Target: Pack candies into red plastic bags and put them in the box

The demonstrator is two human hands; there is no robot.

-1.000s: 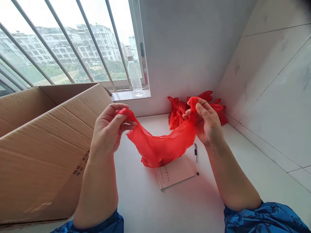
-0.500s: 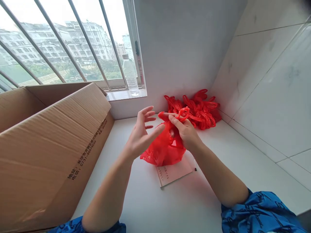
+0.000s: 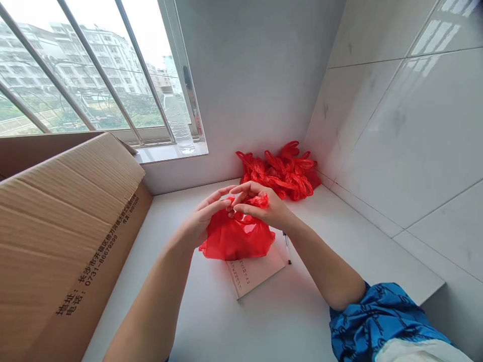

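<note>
A red plastic bag [image 3: 236, 239] hangs bunched between both my hands above the white counter. My left hand [image 3: 206, 216] pinches the bag's top with its fingertips, fingers pressed together. My right hand [image 3: 264, 206] meets it from the right, its fingers closed on the twisted red handles. Under the bag lies a small notepad [image 3: 254, 271] with handwriting, and a pen [image 3: 287, 246] rests just right of it.
A pile of tied red bags [image 3: 281, 171] sits in the back corner against the tiled wall. A large open cardboard box [image 3: 64, 226] fills the left side. A clear water bottle [image 3: 179, 125] stands on the window sill by the barred window.
The bag was stretched wide between my hands; both hands came together at its top and the bag is bunched. The camera view swung right.
</note>
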